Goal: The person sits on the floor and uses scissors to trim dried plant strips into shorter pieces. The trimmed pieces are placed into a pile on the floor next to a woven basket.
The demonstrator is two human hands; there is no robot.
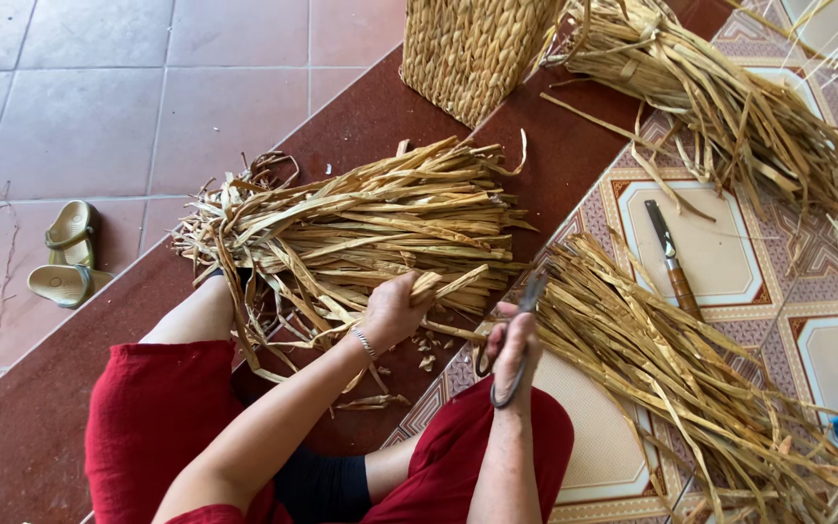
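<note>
My left hand (395,311) grips a dried, pale-brown plant strip (458,283) at the near edge of a big bundle of such strips (361,228) lying across the floor. A thin bracelet sits on that wrist. My right hand (514,347) holds dark metal scissors (524,320), fingers through the handles, blades pointing up toward the end of the held strip. Short cut scraps (426,349) lie on the floor between my hands. My legs in red trousers (152,417) are folded below.
A second pile of strips (671,369) spreads to the right, a third (720,97) at the top right. A woven basket (472,49) stands at the top. A knife with a wooden handle (671,262) lies on patterned tiles. Green sandals (68,254) sit at left.
</note>
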